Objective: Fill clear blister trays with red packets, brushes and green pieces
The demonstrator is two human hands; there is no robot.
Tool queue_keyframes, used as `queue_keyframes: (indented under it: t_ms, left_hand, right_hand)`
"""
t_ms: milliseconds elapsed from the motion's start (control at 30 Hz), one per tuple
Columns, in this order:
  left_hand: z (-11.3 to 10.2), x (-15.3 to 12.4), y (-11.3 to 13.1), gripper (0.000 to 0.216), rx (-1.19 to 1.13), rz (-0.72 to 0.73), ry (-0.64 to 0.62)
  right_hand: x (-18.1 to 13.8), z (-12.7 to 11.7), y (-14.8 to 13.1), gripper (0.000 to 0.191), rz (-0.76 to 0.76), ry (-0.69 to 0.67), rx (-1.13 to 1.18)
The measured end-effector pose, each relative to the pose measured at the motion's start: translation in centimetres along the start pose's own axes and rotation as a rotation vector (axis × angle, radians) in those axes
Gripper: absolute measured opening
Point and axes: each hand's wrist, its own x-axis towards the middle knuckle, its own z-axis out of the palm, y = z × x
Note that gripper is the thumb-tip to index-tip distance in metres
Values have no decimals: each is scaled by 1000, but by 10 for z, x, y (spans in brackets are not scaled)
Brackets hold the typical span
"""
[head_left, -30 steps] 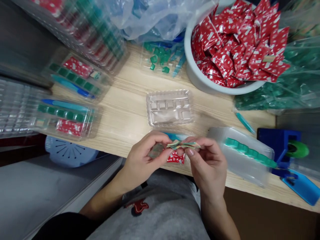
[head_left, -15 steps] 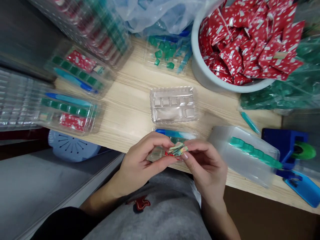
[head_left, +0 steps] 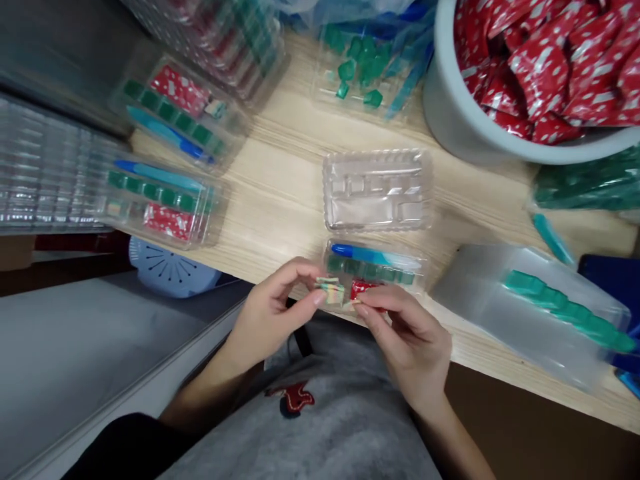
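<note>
My left hand pinches a small stack of pastel-striped paper-like pieces between thumb and fingers. A little to its right, my right hand has thumb and fingertips together on what looks like one thin pale piece. Both hands are over the near edge of a clear plastic tray. In that tray lie a blue pen, a row of green cubes and a red dotted packet, partly hidden by my right fingers. Just beyond is a bare clear moulded tray.
Filled clear boxes and stacked trays are on the left. A grey bucket of red packets is at back right, beside a tray of loose green pieces. A translucent container with a green strip stands right.
My hands have moved apart, the left keeping the stack and the right taking a thin piece. The camera view has shifted, showing more of the tray beneath.
</note>
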Motion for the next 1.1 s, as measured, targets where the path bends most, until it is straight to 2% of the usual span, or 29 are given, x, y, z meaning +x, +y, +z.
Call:
queue_keyframes:
  t_ms: [67, 133, 267, 400, 533, 667, 733, 833, 933, 1100]
  left_hand:
    - [-5, -3, -7, 6, 27, -28, 58]
    - [-5, -8, -11, 8, 61, -49, 64]
    - [7, -21, -13, 13, 266, 1, -3]
    - [21, -26, -16, 13, 551, 295, -10]
    - [16, -22, -29, 21, 747, 642, 17]
    - [-6, -7, -42, 17, 934, 1039, -132]
    - [-15, 4, -43, 19, 929, 1164, -238]
    - [-22, 21, -37, 20, 827, 1230, -413]
    - [-24, 31, -29, 19, 815, 1252, -512]
    - [-27, 28, -26, 24, 831, 1115, -585]
  right_hand:
    - [0, -3, 4, 19, 55, 108, -3]
    - [1, -8, 8, 17, 95, 212, -7]
    - [3, -13, 18, 12, 159, 238, -3]
    - [2, -10, 24, 10, 186, 264, 36]
    - [3, -8, 27, 12, 191, 266, 51]
    - [3, -8, 29, 11, 168, 248, 49]
    - [2, -9, 30, 10, 166, 242, 46]
    - [2, -9, 31, 8, 179, 246, 52]
    - [3, -10, 29, 9, 183, 251, 74]
    - [4, -10, 28, 11, 184, 240, 94]
